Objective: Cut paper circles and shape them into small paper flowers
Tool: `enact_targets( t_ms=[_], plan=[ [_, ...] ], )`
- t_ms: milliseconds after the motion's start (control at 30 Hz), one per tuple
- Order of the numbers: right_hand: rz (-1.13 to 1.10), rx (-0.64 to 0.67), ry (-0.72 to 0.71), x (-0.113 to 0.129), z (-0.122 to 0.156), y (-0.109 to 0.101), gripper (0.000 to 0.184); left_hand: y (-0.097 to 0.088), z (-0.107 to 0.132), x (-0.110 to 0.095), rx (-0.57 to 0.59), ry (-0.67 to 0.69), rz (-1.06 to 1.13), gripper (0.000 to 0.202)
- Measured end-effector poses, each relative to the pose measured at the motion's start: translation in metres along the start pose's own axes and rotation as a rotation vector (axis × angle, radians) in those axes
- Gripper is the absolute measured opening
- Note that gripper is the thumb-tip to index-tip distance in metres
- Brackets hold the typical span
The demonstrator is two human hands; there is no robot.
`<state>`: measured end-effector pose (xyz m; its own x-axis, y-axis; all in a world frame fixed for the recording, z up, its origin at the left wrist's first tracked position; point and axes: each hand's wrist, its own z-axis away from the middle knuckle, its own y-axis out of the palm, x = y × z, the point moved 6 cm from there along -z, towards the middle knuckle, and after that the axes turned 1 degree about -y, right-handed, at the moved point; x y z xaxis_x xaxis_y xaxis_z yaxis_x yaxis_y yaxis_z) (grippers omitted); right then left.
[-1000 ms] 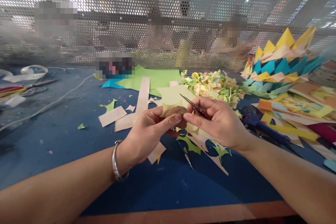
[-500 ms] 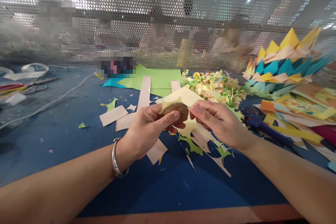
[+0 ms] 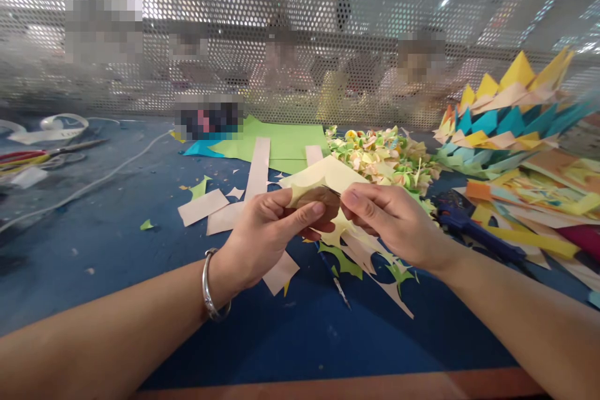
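My left hand (image 3: 265, 234) pinches a pale yellow paper sheet (image 3: 328, 175) together with a round brown disc (image 3: 319, 198) pressed against it, thumb on the disc's lower edge. My right hand (image 3: 396, 222) is closed just right of the disc, fingertips touching the paper's edge. It grips small scissors, now almost hidden behind the fingers and the paper. Both hands hover above a blue table top (image 3: 117, 244). A silver bangle (image 3: 209, 287) sits on my left wrist.
Cut paper scraps (image 3: 370, 259) lie under my hands. Beige strips (image 3: 257, 169) and a green sheet (image 3: 281, 137) lie behind, then a heap of small paper flowers (image 3: 382, 159). Stacked folded paper (image 3: 506, 119) and a blue glue gun (image 3: 473, 228) are right. A perforated screen (image 3: 300, 44) stands behind; people sit beyond it.
One second ago the scissor blades pointed up-left over the paper. My right hand has since turned, hiding them, and the yellow sheet now stands higher behind the disc.
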<state>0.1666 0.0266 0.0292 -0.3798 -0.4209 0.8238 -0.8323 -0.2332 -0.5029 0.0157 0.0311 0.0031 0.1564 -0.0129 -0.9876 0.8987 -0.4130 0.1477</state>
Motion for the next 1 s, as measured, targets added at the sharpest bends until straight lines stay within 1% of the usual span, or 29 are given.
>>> enact_targets(
  t_ms=[167,267,433,767,1000],
  plan=[
    [-0.003,0.004,-0.021,0.001,-0.001,-0.001,0.046,0.001,0.0,0.0,0.008,-0.013,0.011,0.027],
    [0.014,0.009,-0.029,0.002,-0.001,-0.001,0.046,0.001,0.001,-0.001,0.015,0.01,0.003,0.024],
    [-0.016,0.016,-0.004,0.0,0.0,-0.001,0.045,0.0,0.0,-0.003,-0.018,0.044,-0.024,0.022],
    [-0.111,0.049,0.025,-0.005,0.0,0.001,0.045,0.002,0.0,0.002,0.015,-0.042,0.07,0.021],
    [-0.172,0.059,0.039,-0.009,0.001,0.002,0.043,0.004,0.001,0.003,0.021,-0.049,0.148,0.017]
  ],
)
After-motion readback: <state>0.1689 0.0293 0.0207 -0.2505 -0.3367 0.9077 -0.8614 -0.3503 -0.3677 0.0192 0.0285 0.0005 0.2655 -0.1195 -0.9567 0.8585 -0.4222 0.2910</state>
